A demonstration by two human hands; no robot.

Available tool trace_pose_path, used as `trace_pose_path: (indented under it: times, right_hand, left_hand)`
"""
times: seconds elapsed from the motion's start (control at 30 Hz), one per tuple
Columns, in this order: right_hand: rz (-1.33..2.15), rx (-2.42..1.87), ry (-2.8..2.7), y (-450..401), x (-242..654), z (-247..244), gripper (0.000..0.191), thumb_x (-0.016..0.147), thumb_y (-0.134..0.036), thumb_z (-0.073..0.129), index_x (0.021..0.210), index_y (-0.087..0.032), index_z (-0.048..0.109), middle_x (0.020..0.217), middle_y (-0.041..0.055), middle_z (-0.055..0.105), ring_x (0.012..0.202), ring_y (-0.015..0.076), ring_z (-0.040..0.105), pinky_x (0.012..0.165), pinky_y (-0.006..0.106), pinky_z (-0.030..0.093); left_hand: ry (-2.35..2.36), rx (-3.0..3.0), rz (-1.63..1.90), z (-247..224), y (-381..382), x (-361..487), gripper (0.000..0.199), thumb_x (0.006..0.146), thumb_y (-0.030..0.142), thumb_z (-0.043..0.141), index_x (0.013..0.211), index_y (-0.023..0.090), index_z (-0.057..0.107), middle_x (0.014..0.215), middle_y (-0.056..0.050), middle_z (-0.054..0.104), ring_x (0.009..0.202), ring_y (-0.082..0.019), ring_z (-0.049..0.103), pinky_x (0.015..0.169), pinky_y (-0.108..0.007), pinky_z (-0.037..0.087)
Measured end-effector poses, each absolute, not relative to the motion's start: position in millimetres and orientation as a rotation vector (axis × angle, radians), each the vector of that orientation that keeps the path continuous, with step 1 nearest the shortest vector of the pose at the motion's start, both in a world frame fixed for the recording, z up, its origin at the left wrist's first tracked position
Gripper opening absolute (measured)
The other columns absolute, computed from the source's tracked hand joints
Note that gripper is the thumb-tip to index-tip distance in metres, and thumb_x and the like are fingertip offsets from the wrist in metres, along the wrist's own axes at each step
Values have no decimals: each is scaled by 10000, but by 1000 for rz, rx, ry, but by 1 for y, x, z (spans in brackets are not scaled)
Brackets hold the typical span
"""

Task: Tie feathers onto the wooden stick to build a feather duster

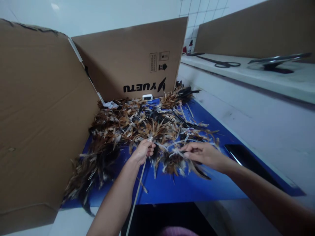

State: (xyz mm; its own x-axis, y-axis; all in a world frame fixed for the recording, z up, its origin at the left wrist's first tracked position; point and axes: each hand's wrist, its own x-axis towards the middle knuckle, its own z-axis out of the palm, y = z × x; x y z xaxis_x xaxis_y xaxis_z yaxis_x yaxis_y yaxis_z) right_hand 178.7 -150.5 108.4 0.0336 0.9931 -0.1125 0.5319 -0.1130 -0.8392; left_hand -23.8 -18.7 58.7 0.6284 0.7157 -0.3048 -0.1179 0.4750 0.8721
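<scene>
My left hand is closed around a thin pale stick, which runs down toward my body. At its upper end a tuft of brown feathers fans out just above my fist. My right hand reaches in from the right. Its thumb and fingers pinch at the pale quill ends of some loose feathers; exactly how many are between the fingertips cannot be made out. A pale strip stretches between the two hands. Brown, black and white feathers lie in a wide heap beyond and around both hands.
A blue mat covers the work surface. Cardboard panels stand at the left and back. A small white digital display sits behind the feathers. A dark phone lies at the right; scissors rest on the ledge.
</scene>
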Motion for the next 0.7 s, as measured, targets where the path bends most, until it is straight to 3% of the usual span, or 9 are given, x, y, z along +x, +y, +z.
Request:
trace_pose_path:
  times: [0.13, 0.27, 0.4, 0.53, 0.63, 0.7]
  right_hand:
    - [1174, -1644, -1175, -152, 183, 111, 342, 658, -474, 662, 616, -200, 461, 726, 58, 682, 768, 213, 645, 690, 317, 489]
    - [1258, -1538, -1034, -151, 181, 113, 335, 610, -419, 716, 739, -197, 501, 650, 23, 649, 688, 208, 659, 654, 329, 510]
    - [1128, -1607, -1285, -139, 174, 128, 349, 690, -435, 635, 931, -186, 598, 652, 27, 643, 626, 178, 628, 584, 297, 491]
    - [899, -1641, -1648, -113, 156, 149, 253, 762, -376, 542, 897, -189, 648, 673, 21, 646, 599, 152, 590, 567, 264, 454]
    - [734, -1577, -1927, -86, 141, 156, 198, 770, -282, 516, 855, -180, 663, 791, 24, 672, 670, 146, 588, 627, 249, 435]
    - [708, -1561, -2096, -67, 134, 155, 184, 759, -245, 517, 827, -177, 674, 766, 14, 673, 696, 148, 586, 639, 237, 416]
  left_hand:
    - [736, 976, 563, 57, -19, -23, 231, 656, 278, 568, 698, 164, 371, 609, 48, 427, 393, 11, 206, 372, -143, 84]
    - [752, 996, 566, 57, -23, -22, 265, 672, 330, 582, 722, 169, 378, 616, 50, 429, 399, 6, 222, 375, -138, 97]
    - [779, 1043, 571, 58, -27, -21, 270, 699, 371, 571, 732, 169, 394, 639, 42, 438, 407, -2, 245, 379, -139, 130]
    - [804, 1124, 571, 55, -30, -19, 220, 740, 354, 522, 712, 171, 403, 614, 46, 413, 413, -18, 265, 387, -149, 169]
    - [825, 1184, 608, 51, -31, -17, 210, 754, 348, 518, 707, 179, 402, 587, 51, 405, 413, -30, 281, 389, -160, 179]
    - [830, 1195, 622, 48, -31, -15, 230, 745, 357, 548, 711, 185, 400, 584, 54, 412, 411, -32, 278, 390, -167, 176]
